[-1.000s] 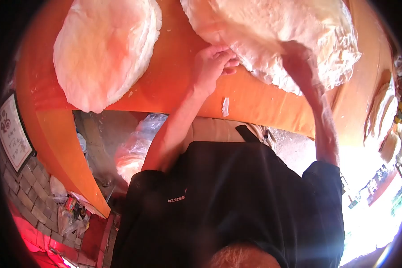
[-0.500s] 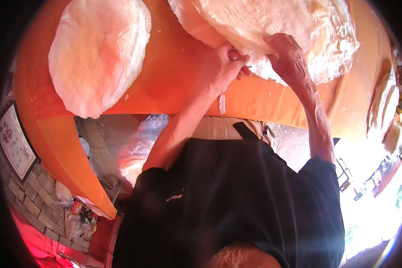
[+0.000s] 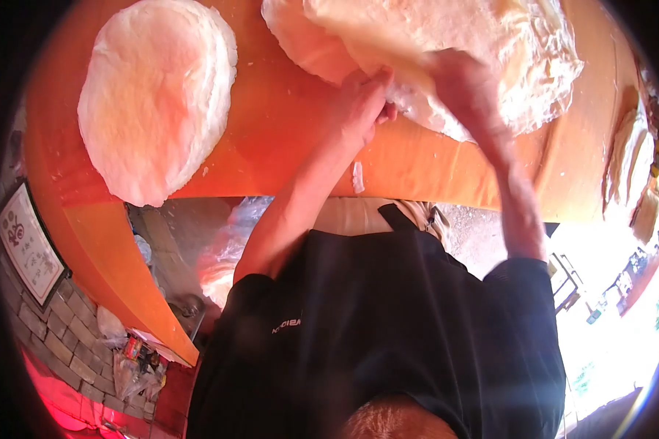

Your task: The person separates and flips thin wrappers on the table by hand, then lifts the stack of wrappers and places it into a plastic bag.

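A large, pale, layered sheet of fibrous wadding (image 3: 520,58) lies across the upper right of the orange-covered table, its edge ragged and wrinkled. At its near edge is my left hand (image 3: 366,106), fingers curled closed; whatever they pinch is hidden. My right hand (image 3: 465,84) is on the sheet a little further right, blurred by motion. Its fingers are closed on a thin layer of the wadding, which stretches as a raised fold toward the upper left. A second, oval pad of wadding (image 3: 157,102) lies apart on the left, touched by neither hand.
The orange table cover (image 3: 285,161) runs up to my body, with a small white scrap (image 3: 358,177) near its edge. More folded wadding (image 3: 626,164) sits at the far right. A framed certificate (image 3: 33,245) and plastic bags (image 3: 135,377) are at lower left.
My right hand has shifted slightly up and left and is now blurred, with the fold beside it more raised. My left hand has moved a little left, its fingers still curled.
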`<state>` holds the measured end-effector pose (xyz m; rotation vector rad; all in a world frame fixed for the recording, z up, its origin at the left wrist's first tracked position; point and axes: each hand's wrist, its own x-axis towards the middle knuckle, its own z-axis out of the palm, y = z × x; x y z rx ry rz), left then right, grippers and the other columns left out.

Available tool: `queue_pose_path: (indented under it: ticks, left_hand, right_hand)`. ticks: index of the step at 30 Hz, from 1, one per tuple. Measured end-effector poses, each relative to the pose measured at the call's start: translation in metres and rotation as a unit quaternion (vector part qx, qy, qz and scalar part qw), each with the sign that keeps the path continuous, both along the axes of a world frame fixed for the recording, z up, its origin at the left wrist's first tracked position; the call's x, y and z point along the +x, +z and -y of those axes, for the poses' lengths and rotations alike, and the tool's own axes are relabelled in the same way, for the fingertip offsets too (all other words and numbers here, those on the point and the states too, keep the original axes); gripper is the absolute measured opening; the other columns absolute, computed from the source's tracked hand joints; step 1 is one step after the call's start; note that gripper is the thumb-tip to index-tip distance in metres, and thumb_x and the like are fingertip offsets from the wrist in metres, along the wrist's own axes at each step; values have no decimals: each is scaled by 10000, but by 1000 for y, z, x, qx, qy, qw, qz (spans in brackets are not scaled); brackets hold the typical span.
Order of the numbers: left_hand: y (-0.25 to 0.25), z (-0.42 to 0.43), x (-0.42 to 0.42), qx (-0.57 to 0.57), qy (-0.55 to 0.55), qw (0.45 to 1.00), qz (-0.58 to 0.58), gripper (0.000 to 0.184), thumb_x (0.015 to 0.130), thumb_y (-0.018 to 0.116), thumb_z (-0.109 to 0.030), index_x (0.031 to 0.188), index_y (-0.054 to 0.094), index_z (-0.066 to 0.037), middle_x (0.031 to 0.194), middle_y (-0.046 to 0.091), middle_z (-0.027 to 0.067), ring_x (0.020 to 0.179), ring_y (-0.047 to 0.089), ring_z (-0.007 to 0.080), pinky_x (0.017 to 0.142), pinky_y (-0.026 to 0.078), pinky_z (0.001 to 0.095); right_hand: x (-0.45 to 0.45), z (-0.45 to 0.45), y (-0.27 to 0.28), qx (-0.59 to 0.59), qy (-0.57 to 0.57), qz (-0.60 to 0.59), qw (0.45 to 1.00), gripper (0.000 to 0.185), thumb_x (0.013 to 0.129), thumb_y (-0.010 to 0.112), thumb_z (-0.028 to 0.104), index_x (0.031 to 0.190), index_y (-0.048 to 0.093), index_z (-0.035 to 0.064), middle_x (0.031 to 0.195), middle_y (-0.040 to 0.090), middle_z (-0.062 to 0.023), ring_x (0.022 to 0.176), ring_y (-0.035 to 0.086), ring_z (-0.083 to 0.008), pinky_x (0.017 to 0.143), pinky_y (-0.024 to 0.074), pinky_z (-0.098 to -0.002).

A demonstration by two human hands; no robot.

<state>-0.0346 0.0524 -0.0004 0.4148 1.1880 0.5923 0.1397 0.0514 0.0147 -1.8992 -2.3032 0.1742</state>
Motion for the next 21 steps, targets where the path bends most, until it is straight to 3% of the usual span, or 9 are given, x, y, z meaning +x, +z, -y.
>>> queue_pose_path:
  ticks: [1, 2, 6, 9, 12, 14, 16, 17, 21]
  left_hand:
    - [-3, 2, -9, 11, -22, 999, 35, 222, 924, 522, -211, 882, 607, -11, 767, 642, 81, 480, 507, 94, 385, 317, 214]
    - [-7, 2, -15, 24, -45, 996, 71, 250, 936, 504, -228, 875, 610, -10, 759, 643, 86, 475, 500, 92, 381, 315, 216]
    - [-15, 6, -17, 27, -30, 998, 48, 262, 937, 493, -224, 771, 511, -22, 587, 565, 111, 395, 489, 143, 338, 289, 247]
    - [-9, 9, -17, 41, -35, 998, 43, 259, 953, 479, -244, 814, 494, -26, 584, 547, 103, 413, 511, 149, 355, 315, 252]
    - [-2, 3, -13, 51, -38, 997, 31, 258, 964, 468, -262, 870, 499, -25, 661, 563, 92, 500, 559, 158, 422, 398, 265]
    - [0, 7, -13, 50, -16, 997, 52, 266, 969, 464, -281, 909, 503, -25, 724, 573, 84, 574, 588, 166, 493, 464, 279]
    - [-2, 13, -13, 52, 20, 992, 111, 285, 970, 467, -309, 946, 507, -27, 783, 576, 73, 649, 607, 175, 579, 523, 299]
    - [-2, 15, -15, 36, 19, 990, 133, 310, 970, 462, -337, 982, 510, -31, 821, 576, 74, 722, 610, 201, 679, 557, 348]
    - [-9, 23, -17, 14, 38, 979, 200, 362, 973, 437, -388, 1015, 510, -36, 866, 588, 98, 829, 614, 235, 786, 533, 417]
  right_hand:
    - [19, -10, 23, -6, -41, -71, 997, 118, 852, 539, 113, 804, 645, 128, 701, 628, -67, 669, 634, -283, 572, 507, -384]
    - [40, -20, 48, 19, -75, -84, 993, 117, 849, 538, 107, 806, 645, 126, 705, 627, -72, 669, 633, -283, 573, 505, -381]
    - [98, -33, 160, 121, -137, 20, 983, 114, 839, 535, 85, 817, 642, 117, 718, 625, -91, 670, 628, -283, 578, 499, -373]
    - [85, -23, 203, 149, -123, 107, 975, 115, 831, 533, 68, 825, 640, 110, 728, 624, -106, 670, 624, -282, 582, 494, -366]
    - [56, -14, 165, 161, -52, 81, 982, 120, 824, 531, 51, 832, 638, 104, 738, 622, -121, 670, 621, -282, 586, 489, -360]
    - [35, -7, 93, 75, -4, 11, 997, 124, 819, 529, 39, 837, 636, 99, 745, 622, -130, 671, 618, -282, 589, 486, -355]
    - [26, 9, 26, -56, 16, -48, 997, 109, 779, 520, 49, 810, 616, 88, 730, 605, -136, 678, 600, -325, 606, 477, -427]
    - [18, 17, 13, -74, -10, -51, 996, 54, 736, 544, 74, 721, 596, 78, 743, 628, -129, 698, 625, -332, 611, 494, -444]
    - [-1, 21, 34, -48, -11, -68, 996, 93, 765, 614, 163, 783, 601, 73, 737, 609, -126, 750, 625, -332, 617, 495, -437]
